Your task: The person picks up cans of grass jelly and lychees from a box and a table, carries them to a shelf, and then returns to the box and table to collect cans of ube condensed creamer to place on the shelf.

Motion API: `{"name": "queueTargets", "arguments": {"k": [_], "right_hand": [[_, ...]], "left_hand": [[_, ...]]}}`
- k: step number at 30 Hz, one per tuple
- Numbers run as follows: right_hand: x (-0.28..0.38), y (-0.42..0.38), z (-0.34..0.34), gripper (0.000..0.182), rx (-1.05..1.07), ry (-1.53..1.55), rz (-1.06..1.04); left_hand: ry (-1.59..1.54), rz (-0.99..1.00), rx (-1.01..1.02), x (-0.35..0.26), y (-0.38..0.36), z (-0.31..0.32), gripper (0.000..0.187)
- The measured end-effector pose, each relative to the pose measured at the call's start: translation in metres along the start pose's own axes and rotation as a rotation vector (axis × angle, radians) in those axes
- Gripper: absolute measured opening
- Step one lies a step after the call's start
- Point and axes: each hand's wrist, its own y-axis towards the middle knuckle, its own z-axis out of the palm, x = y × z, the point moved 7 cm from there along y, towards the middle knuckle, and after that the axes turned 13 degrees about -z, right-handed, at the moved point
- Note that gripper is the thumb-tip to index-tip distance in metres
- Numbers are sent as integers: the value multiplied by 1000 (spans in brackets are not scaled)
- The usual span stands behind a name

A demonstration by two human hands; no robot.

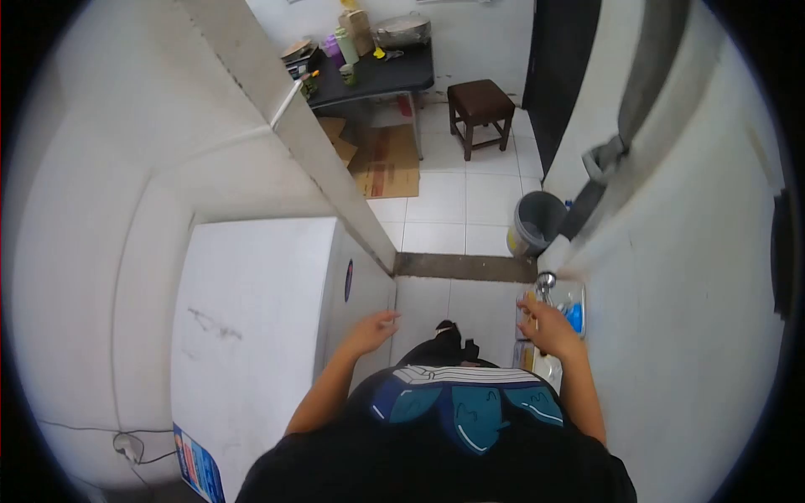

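My left hand (371,332) is held out beside the white appliance (256,302) with its fingers stretched and nothing in them. On the other side, my right hand (553,330) hangs low near the wall, empty, its fingers loosely bent and apart. It overlaps a clear bin (584,295) in this view. Inside that bin lie a shiny round metal item (546,280) and something blue (574,317). A second container (524,356) sits closer to my body, partly hidden behind my right hand and shirt.
A raised threshold (465,267) crosses the floor ahead. Beyond it stand a grey bucket (541,216), a brown stool (480,105) and a black table (381,80) bearing bottles and a metal pan (402,30). Flattened cardboard (390,159) lies by the table. Walls close in on both sides.
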Motion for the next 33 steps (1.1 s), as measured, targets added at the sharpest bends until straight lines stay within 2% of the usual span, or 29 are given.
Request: {"name": "queueTargets", "arguments": {"k": [4, 7, 10, 12, 15, 17, 19, 21, 24, 26, 33], "right_hand": [[-25, 68, -39, 39, 34, 40, 67], [-52, 107, -70, 41, 27, 9, 132], [-94, 182, -92, 41, 9, -58, 123], [-131, 210, -116, 42, 89, -147, 149], [-156, 311, -134, 45, 276, -309, 89], [-158, 387, -136, 46, 295, -363, -78], [-164, 430, -158, 46, 337, -429, -221], [-150, 506, -152, 44, 426, -484, -328], [-125, 606, -126, 41, 479, -557, -543], [-117, 662, -110, 37, 522, -603, -678], [-100, 882, 14, 27, 542, -769, -1008]], "left_hand": [[86, 230, 53, -113, 105, -33, 39], [84, 282, 41, -170, 176, -51, 39], [16, 185, 71, -205, 247, -87, 39], [-24, 148, 13, -211, 281, -78, 39], [-149, 10, -49, -194, 327, -113, 40], [-208, -37, -105, -174, 343, -139, 41], [-286, -127, -91, -181, 348, -126, 42], [-333, -188, -130, -172, 364, -155, 41], [-316, -232, -242, -167, 392, -202, 41], [-321, -189, -314, -159, 423, -216, 41], [-325, -134, -623, -108, 554, -303, 43]]}}
